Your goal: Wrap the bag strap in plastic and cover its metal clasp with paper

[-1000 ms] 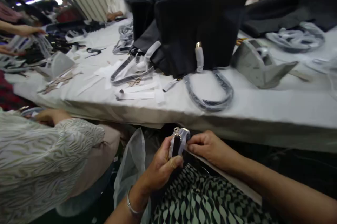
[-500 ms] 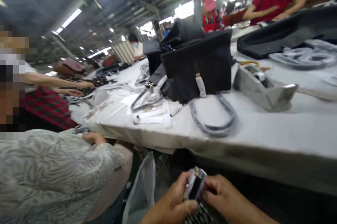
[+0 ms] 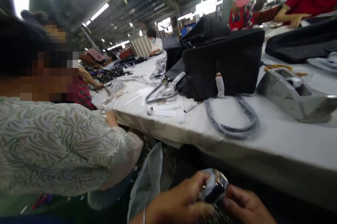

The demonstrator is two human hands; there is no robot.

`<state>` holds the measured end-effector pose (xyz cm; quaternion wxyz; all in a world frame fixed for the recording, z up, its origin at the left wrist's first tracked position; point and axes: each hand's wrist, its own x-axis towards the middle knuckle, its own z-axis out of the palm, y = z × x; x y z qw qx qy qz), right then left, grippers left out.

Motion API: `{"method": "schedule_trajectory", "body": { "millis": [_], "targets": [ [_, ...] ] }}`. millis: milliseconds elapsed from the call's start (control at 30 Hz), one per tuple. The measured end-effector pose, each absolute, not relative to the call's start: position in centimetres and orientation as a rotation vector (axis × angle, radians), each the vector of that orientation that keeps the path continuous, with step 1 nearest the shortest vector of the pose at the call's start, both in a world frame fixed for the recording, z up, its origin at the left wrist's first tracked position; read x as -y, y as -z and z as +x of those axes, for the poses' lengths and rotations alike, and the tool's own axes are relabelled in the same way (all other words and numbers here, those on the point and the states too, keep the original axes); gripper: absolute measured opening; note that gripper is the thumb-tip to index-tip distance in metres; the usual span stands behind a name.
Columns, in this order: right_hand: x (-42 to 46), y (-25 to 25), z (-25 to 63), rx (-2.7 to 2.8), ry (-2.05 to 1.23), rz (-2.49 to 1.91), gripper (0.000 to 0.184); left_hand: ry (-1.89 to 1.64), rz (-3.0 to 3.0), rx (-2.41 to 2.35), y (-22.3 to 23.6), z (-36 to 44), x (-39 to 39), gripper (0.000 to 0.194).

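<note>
Hands at work before a cloth-covered bench, with clock positions read from the centre of the view. At 5 o'clock, below the bench edge, is a black strap (image 3: 215,193) partly sheathed in translucent film, with gold-coloured metal hardware (image 3: 218,177) at its upper end. The left hand (image 3: 183,196), a bracelet (image 3: 144,215) at its wrist, pinches the strap from the left, index finger above and thumb below. The right hand (image 3: 246,204) has its fingertips bunched against the strap's right edge; whether they pinch it cannot be told. Between 6 and 7 o'clock, beside the left hand, a translucent sheet (image 3: 147,182) hangs.

The white-covered table (image 3: 279,147) slants across the field. At 2 o'clock on it stands a black handbag (image 3: 237,62), with a film-wrapped tab (image 3: 220,86) on its front; a film-wrapped handle (image 3: 234,133) curves in a U nearer the table edge, just before 4 o'clock. At 3 o'clock sits a grey, open-topped holder (image 3: 279,94), an orange loop (image 3: 279,67) just behind it. White paper strips (image 3: 170,113) lie near the centre. Between 8 and 9 o'clock sits a co-worker in a patterned top (image 3: 58,143).
</note>
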<state>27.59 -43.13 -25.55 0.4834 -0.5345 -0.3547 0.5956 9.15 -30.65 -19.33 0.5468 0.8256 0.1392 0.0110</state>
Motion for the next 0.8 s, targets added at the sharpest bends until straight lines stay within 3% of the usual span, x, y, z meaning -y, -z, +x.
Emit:
{"method": "schedule_trajectory", "body": {
  "millis": [333,600,800],
  "targets": [
    [44.2,24.7,26.1,0.689,-1.479,-1.233,0.031,0.123,2.137,-0.251,18.3,8.7,30.9,0.052],
    [43.3,24.6,25.8,0.544,-1.466,-1.206,0.026,0.025,2.207,-0.217,18.0,9.7,30.9,0.033],
    [44.4,25.0,26.7,0.595,-1.442,-1.234,0.026,0.108,2.205,-0.174,17.8,9.8,31.0,0.046]
  ]
}}
